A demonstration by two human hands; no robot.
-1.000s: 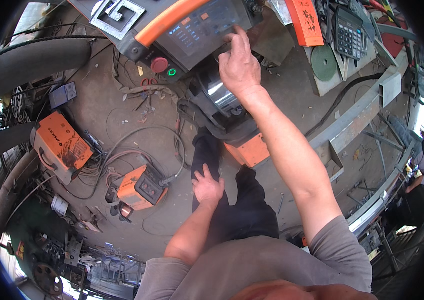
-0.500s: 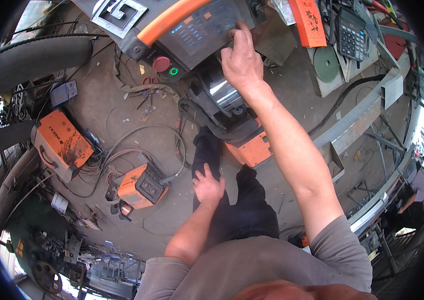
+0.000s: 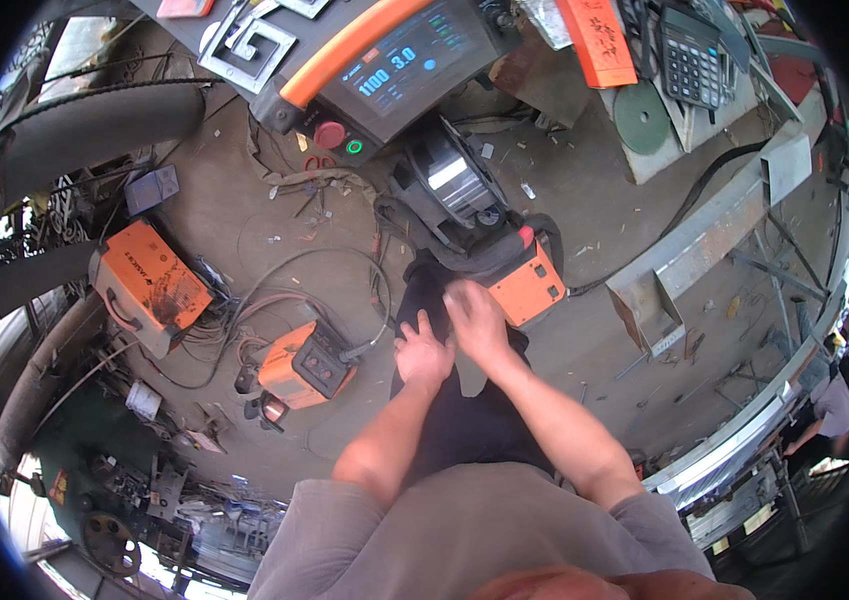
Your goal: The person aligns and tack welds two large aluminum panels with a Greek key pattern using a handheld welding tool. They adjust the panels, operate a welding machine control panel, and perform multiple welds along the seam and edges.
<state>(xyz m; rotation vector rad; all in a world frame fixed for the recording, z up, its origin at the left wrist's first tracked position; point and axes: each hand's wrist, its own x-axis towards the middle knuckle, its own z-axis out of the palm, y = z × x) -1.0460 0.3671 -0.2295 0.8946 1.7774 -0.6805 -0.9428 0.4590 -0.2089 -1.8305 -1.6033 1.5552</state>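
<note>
Left hand (image 3: 424, 357) is splayed mid-frame on the dark trousers (image 3: 469, 430), looks empty, probably just propped there. Right hand (image 3: 476, 320) beside it is half-curled, too blurry to tell if it's holding anything. Touchscreen (image 3: 399, 78), top centre, angled for reading, I guess.

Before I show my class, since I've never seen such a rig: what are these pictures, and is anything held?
No robot here, just a person's two bare hands. A wide fisheye camera on that person's head looks down, so straight edges bend toward the rim. The left hand, fingers spread, appears to rest on the dark trousers; the right hand, blurred, is beside it. Neither seems to hold anything. Ahead is a lit screen beside an orange handle. At upper right, a table bears a calculator and a green disc. Two orange cases stand on the floor at left.
</note>
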